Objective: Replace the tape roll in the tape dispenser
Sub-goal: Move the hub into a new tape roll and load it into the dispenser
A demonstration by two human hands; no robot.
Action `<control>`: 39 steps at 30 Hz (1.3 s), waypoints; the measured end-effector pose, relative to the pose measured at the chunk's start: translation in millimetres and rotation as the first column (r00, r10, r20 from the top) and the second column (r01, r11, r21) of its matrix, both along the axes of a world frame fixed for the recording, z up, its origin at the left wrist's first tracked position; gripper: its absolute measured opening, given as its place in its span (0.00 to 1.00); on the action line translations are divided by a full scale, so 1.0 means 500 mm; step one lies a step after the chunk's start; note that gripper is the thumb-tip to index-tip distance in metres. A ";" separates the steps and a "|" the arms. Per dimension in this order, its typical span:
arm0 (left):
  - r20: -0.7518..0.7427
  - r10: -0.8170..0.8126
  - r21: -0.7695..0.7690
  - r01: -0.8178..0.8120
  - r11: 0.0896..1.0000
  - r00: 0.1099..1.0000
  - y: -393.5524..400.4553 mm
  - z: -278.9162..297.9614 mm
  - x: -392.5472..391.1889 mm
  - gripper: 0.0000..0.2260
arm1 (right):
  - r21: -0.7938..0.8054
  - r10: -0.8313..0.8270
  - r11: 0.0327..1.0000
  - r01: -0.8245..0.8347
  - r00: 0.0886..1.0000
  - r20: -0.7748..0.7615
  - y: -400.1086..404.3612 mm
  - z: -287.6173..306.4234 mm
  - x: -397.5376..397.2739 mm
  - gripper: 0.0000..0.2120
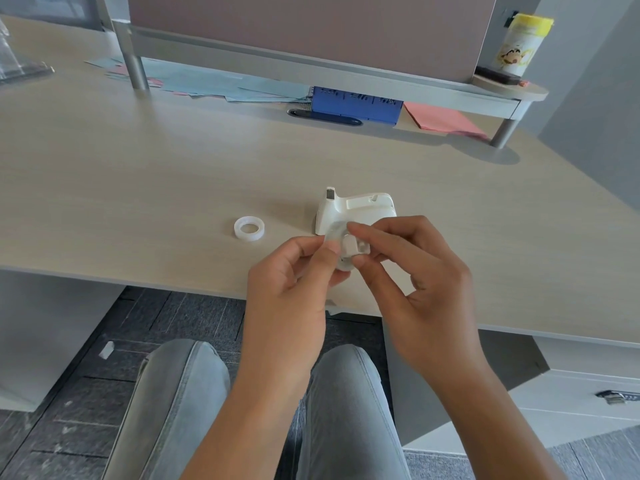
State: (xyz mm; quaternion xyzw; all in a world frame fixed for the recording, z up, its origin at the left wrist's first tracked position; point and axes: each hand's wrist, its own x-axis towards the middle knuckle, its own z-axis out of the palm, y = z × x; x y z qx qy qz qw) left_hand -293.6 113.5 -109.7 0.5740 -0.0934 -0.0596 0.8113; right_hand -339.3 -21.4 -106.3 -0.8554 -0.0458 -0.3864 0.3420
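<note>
A white tape dispenser (pixel 356 209) stands on the desk just beyond my hands, its cutter end to the left. A clear tape roll (pixel 249 229) lies flat on the desk to its left, apart from everything. In front of the dispenser, above the desk's near edge, both hands hold a second small clear tape roll with a white hub (pixel 347 249). My left hand (pixel 294 271) pinches the roll's left side. My right hand (pixel 408 268) grips the hub from the right with thumb and forefinger. My fingers hide much of this roll.
A raised shelf (pixel 498 98) runs along the back of the desk (pixel 138 174), with blue and pink papers (pixel 443 121) and a blue box (pixel 356 105) under it. A yellow-lidded container (pixel 519 43) stands at the shelf's right end. My knees are below the desk edge.
</note>
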 end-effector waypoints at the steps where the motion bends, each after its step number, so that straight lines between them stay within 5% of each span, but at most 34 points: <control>1: 0.001 0.013 -0.003 -0.013 1.000 1.000 -0.003 0.001 -0.002 0.07 | -0.001 -0.014 1.000 0.014 1.000 0.010 0.001 -0.002 0.000 0.15; 18: 0.001 0.077 0.050 -0.077 0.996 0.997 -0.020 -0.001 -0.013 0.07 | -0.096 -0.098 0.990 0.104 0.993 0.072 0.002 -0.023 0.006 0.13; 39: -0.067 -0.030 0.066 0.034 0.997 0.997 0.009 0.001 0.009 0.08 | -0.211 0.063 0.976 -0.056 0.998 0.027 -0.031 -0.007 0.008 0.12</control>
